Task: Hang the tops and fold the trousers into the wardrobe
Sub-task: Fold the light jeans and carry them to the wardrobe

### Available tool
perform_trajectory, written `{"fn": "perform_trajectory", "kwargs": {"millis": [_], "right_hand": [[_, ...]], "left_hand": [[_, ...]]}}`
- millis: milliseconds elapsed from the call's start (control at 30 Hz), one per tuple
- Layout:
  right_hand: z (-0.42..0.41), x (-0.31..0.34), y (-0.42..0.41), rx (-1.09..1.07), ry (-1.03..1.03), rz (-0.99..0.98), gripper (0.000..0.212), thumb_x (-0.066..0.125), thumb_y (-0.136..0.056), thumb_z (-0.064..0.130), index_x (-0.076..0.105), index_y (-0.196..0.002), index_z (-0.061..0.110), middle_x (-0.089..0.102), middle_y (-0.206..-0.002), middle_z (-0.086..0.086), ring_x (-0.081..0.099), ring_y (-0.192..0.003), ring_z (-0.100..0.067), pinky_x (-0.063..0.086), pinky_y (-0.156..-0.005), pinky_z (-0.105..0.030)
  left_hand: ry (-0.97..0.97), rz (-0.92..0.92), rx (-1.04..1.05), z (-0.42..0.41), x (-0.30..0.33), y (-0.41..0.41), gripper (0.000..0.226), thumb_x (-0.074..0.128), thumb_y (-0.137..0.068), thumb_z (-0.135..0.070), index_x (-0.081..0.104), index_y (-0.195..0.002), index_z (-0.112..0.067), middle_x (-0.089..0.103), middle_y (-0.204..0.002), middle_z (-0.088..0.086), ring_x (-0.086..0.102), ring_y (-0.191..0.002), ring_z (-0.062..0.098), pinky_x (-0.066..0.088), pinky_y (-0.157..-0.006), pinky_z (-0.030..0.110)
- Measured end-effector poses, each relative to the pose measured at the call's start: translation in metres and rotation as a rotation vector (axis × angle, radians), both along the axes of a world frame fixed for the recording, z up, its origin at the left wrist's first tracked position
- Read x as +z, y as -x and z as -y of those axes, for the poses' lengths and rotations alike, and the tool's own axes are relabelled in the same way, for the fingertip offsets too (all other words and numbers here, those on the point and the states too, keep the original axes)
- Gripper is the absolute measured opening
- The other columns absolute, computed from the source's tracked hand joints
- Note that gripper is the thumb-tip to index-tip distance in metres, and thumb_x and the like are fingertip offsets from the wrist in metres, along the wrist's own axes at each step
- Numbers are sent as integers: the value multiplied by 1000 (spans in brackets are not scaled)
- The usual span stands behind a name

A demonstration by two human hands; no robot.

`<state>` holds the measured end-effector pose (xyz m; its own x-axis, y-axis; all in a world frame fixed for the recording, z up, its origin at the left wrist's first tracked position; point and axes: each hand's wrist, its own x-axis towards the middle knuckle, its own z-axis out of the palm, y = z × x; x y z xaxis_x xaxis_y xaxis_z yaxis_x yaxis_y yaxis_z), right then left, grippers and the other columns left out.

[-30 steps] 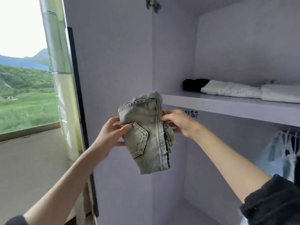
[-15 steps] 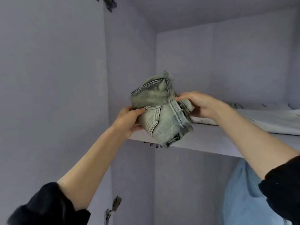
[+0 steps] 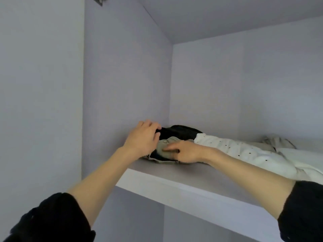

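The wardrobe (image 3: 122,75) is filling almost everything in sight, its pale lilac walls running up to a top corner, with a metal hinge (image 3: 100,0) peeking in at the upper edge. Across the middle the shelf (image 3: 183,177) is jutting out toward the person, its front lip catching the light. Along the right of that shelf a white garment with small dark dots (image 3: 244,151) is lying stretched out, and a greyish bundle (image 3: 277,141) is sitting behind it near the back wall. In the back left corner a black folded garment (image 3: 181,131) is resting, touching the white one's end.

Both arms are reaching up from black sleeves — bare forearms, pushed-up cuffs. The folded jeans (image 3: 166,148) are lying on the shelf at its left end, just in front of the black garment, mostly covered by the hands. The left hand (image 3: 141,138) is resting over the jeans' left side, fingers bent over the top and reaching to the black cloth behind; whether they are actually gripping anything I cannot tell. The right hand (image 3: 185,151) is pressing on the jeans from the right — fingers laid out fairly straight along the faded fabric, not curled around it.
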<state>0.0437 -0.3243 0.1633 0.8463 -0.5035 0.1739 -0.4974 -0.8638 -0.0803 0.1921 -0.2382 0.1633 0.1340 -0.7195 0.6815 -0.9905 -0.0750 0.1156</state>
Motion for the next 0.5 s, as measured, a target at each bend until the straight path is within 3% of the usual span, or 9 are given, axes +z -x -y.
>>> {"fn": "perform_trajectory", "kwargs": {"millis": [67, 167, 267, 333, 433, 500], "right_hand": [[9, -4, -3, 10, -46, 61, 45, 44, -95, 13, 48, -137, 29, 42, -146, 5, 37, -134, -16, 27, -109, -22], [25, 0, 11, 44, -64, 188, 34, 46, -96, 18, 58, -128, 22, 56, -134, 1, 48, -124, -16, 33, -107, -28], [43, 2, 38, -64, 293, 56, 37, 37, -99, 39, 55, -127, 23, 57, -129, 4, 47, -123, -17, 31, -104, -34], [54, -6, 53, -226, 333, -113, 48, 26, -98, 51, 40, -139, 30, 41, -145, 6, 32, -137, -17, 23, -110, -42], [58, -20, 56, -312, 171, -233, 60, 16, -95, 60, 12, -150, 35, 5, -159, 9, 0, -146, -13, 1, -117, -46], [54, -18, 54, -321, 144, -214, 61, 16, -96, 60, 10, -150, 34, 1, -159, 8, -3, -146, -13, -2, -117, -46]], "left_hand": [[-266, -14, -74, 19, -9, -1, 40, 27, -102, -31, 41, -139, -25, 42, -145, 2, 33, -135, 21, 18, -114, 41], [-504, 90, 86, 45, -25, -16, 47, 10, -99, -51, 16, -146, -47, 22, -155, -13, 16, -144, 14, -3, -113, 55], [-534, 64, 75, 63, -30, -28, 48, 6, -96, -58, 8, -143, -54, 14, -157, -16, 8, -145, 12, -6, -113, 58], [-558, 83, 79, 75, -28, -31, 46, 6, -97, -57, 9, -143, -55, 12, -157, -15, 6, -145, 12, -6, -112, 58], [-565, 101, 103, 87, -26, -34, 46, 4, -97, -55, 7, -143, -55, 11, -158, -13, 4, -146, 13, -7, -112, 60], [-564, 91, 113, 86, -27, -33, 47, 4, -97, -55, 6, -144, -53, 9, -158, -11, 3, -146, 15, -6, -112, 60]]}}
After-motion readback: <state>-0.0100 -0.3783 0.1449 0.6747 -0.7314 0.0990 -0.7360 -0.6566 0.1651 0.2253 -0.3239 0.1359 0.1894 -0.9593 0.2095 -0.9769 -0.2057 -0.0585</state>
